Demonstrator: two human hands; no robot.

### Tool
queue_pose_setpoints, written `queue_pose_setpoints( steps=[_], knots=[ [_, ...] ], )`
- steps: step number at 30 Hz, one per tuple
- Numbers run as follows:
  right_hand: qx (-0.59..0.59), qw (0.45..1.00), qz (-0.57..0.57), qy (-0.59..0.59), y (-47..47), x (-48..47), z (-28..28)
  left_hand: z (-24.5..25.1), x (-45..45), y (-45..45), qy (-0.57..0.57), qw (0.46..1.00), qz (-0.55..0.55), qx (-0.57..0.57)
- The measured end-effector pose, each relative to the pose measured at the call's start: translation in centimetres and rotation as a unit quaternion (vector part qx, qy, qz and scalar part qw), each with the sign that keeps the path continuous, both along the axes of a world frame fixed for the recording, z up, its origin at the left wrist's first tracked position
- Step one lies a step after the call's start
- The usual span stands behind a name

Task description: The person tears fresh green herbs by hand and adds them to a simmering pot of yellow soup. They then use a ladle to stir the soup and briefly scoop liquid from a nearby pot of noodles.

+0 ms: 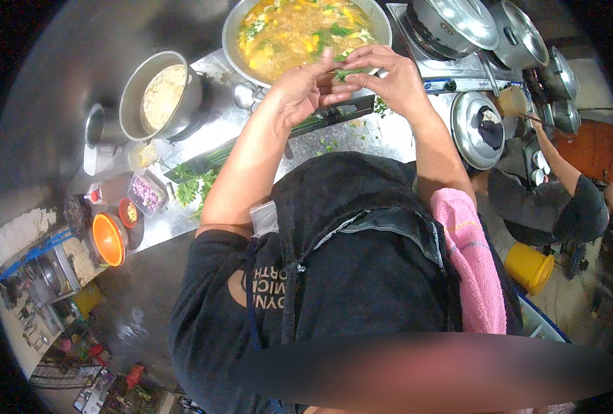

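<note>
My left hand, palm turned up, is at the near rim of a wide metal pan of yellow-orange stew with green leaves and yellow pieces. Close to its right, my right hand curves inward. Green leaf pieces lie between the hands, pinched by the right fingers. Below them on the metal counter stands a long dark tray with green stalks. Leafy herbs rest at its left end. A ladle lies beside the pan.
At left stand a deep pot with pale contents, a tub of chopped purple onion and an orange bowl. Lidded pots sit on a gas stove at right, near another lidded pot. Another person's arm reaches toward cookware there.
</note>
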State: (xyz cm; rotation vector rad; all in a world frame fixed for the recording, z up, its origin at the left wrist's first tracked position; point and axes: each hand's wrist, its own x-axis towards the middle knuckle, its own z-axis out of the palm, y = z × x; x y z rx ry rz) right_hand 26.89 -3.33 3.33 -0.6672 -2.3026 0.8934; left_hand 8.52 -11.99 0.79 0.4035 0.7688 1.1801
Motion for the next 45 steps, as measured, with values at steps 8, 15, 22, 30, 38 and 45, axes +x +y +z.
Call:
queue_pose_setpoints(
  steps=[8,15,22,30,38,45],
  knots=[
    [-0.131,0.991,-0.029,-0.031,1.2,-3.8,0.2,-1.0,-3.2,0.8,0.110,0.986,0.125,0.012],
    [-0.126,0.991,0.031,0.015,3.4,-7.1,0.2,-1.2,-5.3,2.8,0.113,0.975,0.191,0.017],
    [-0.079,0.995,-0.038,0.041,5.7,-7.5,0.6,-1.7,-7.2,2.7,0.089,0.967,0.238,0.001],
    [-0.135,0.986,-0.043,-0.090,4.6,-9.0,0.3,-1.5,-7.0,2.9,0.086,0.963,0.254,0.012],
    [-0.238,0.971,-0.034,0.001,4.7,-8.4,0.3,-0.9,-7.0,2.7,0.091,0.959,0.267,0.021],
    [0.004,0.989,-0.130,-0.068,4.4,-7.8,-0.2,-1.1,-6.3,3.4,0.234,0.931,0.272,0.062]
  ],
)
